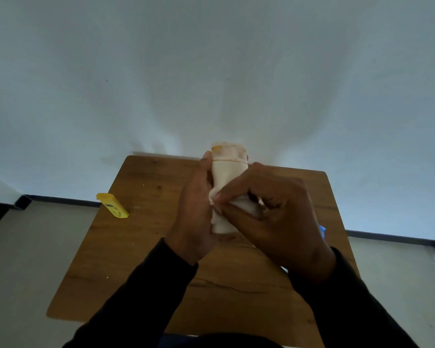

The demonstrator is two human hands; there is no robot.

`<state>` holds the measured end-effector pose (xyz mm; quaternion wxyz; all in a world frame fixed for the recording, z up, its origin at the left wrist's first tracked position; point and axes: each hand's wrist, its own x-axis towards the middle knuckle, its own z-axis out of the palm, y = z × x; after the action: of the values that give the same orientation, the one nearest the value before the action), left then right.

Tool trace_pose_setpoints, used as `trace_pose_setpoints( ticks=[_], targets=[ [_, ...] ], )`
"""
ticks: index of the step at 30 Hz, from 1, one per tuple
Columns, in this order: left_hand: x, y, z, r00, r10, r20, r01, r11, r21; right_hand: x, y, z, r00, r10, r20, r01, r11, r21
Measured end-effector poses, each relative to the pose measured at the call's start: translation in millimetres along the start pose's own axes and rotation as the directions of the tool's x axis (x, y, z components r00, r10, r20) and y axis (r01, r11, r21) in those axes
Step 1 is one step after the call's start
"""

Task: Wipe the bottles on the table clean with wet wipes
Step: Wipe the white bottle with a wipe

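Left hand point(195, 209) curled round the wipe-wrapped bottle point(227, 172), held upright above the far half of the wooden table point(141, 259); right hand point(269, 217) pinches the wet wipe point(224, 222) at its lower fold. We judge this bottle mid-wipe; the yellow bottle point(112, 205) lying at the left edge looks untouched, so we still have that one. Open tabletop near us; something blue point(322, 231) peeks out behind the right hand

Matt grained wood table point(141, 249), soft white cloth-like wipe point(227, 177), glossy yellow plastic bottle point(113, 206).
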<state>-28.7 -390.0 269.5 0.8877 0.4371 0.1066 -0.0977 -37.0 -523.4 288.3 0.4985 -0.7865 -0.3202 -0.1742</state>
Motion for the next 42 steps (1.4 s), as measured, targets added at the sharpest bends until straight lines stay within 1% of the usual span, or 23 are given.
trace_pose_setpoints(
  ticks=[2, 4, 5, 8, 9, 10, 12, 13, 14, 17, 18, 22, 23, 25, 27, 28, 31, 32, 35, 36, 39, 40, 42],
  targets=[
    [-2, 0, 1, 1.000, 0.013, 0.017, -0.013, 1.000, 0.026, 4, 1, 5, 0.992, 0.022, -0.123, -0.033, 0.996, -0.084],
    [-5, 2, 2, 0.999, 0.039, 0.007, -0.039, 0.997, 0.064, 7, 5, -1, 0.966, 0.066, -0.250, -0.087, 0.994, -0.073],
    [-5, 4, 2, 0.999, 0.045, 0.002, -0.045, 0.997, 0.068, 5, 7, -6, 0.975, 0.076, -0.211, -0.084, 0.996, -0.030],
    [-9, 12, 4, 0.999, 0.042, 0.001, -0.042, 0.999, -0.019, -5, -4, -9, 0.996, 0.000, 0.085, -0.001, 1.000, 0.009],
    [-9, 13, 3, 0.999, 0.040, 0.006, -0.040, 0.999, -0.036, -6, -7, -4, 0.995, -0.029, 0.091, 0.031, 0.999, -0.018],
    [-9, 12, 4, 0.999, 0.042, 0.006, -0.042, 0.998, -0.036, -4, -7, 0, 0.999, -0.028, 0.034, 0.029, 0.999, -0.037],
    [-10, 9, 5, 0.998, 0.061, 0.005, -0.061, 0.998, 0.006, 1, -2, 3, 0.987, 0.030, -0.158, -0.041, 0.997, -0.067],
    [-11, 8, 5, 0.998, 0.070, -0.001, -0.070, 0.997, 0.027, 3, 1, 1, 0.978, 0.049, -0.203, -0.063, 0.996, -0.060],
    [-12, 8, 5, 0.998, 0.068, -0.010, -0.068, 0.997, 0.032, 2, 3, -3, 0.982, 0.051, -0.184, -0.059, 0.997, -0.040],
    [-14, 8, 3, 0.999, 0.046, -0.019, -0.046, 0.999, -0.020, -8, -5, -6, 0.999, -0.024, 0.029, 0.024, 0.999, -0.025],
    [-14, 6, 4, 0.999, 0.035, -0.024, -0.036, 0.999, -0.030, -8, -7, -5, 0.999, -0.040, 0.032, 0.042, 0.998, -0.057],
    [-16, 3, 4, 0.998, 0.060, -0.001, -0.060, 0.998, 0.025, 7, 3, -9, 0.968, -0.009, -0.250, -0.023, 0.992, -0.124],
    [-16, 4, 2, 0.998, 0.064, 0.009, -0.064, 0.998, 0.019, 6, 6, -13, 0.970, 0.001, -0.243, -0.027, 0.994, -0.103],
    [-18, 6, -1, 0.996, 0.084, 0.011, -0.084, 0.996, 0.007, -1, 7, -20, 0.992, 0.035, -0.124, -0.034, 0.999, 0.010],
    [-18, 8, -2, 0.995, 0.104, -0.004, -0.104, 0.995, -0.001, -3, 2, -19, 0.999, 0.017, -0.027, -0.016, 0.999, 0.044],
    [-18, 7, -2, 0.996, 0.094, -0.010, -0.094, 0.996, -0.005, -1, 3, -17, 0.999, 0.014, -0.038, -0.012, 1.000, 0.029],
    [-18, 5, 1, 0.998, 0.035, 0.061, -0.034, 0.999, -0.015, 7, 5, -15, 0.979, 0.046, -0.197, -0.047, 0.999, -0.002],
    [-19, 6, 2, 0.997, 0.023, 0.073, -0.020, 0.999, -0.029, 7, 5, -17, 0.980, 0.056, -0.190, -0.053, 0.998, 0.019],
    [-17, 10, -3, 0.998, 0.036, 0.047, -0.033, 0.997, -0.072, -3, -1, -18, 0.999, 0.043, -0.012, -0.041, 0.992, 0.119],
    [-17, 11, -4, 0.998, 0.044, 0.042, -0.041, 0.997, -0.071, -3, -1, -16, 0.999, 0.041, 0.001, -0.040, 0.994, 0.104],
    [-16, 9, -5, 0.998, 0.030, 0.055, -0.026, 0.997, -0.070, 1, 3, -13, 0.990, 0.080, -0.113, -0.072, 0.994, 0.078],
    [-16, 9, -4, 0.997, 0.021, 0.071, -0.015, 0.997, -0.080, 2, 3, -15, 0.990, 0.089, -0.109, -0.079, 0.992, 0.095],
    [-16, 11, -7, 0.997, 0.028, 0.072, -0.022, 0.997, -0.078, -1, 2, -18, 0.996, 0.084, 0.003, -0.084, 0.985, 0.150]
  ],
)
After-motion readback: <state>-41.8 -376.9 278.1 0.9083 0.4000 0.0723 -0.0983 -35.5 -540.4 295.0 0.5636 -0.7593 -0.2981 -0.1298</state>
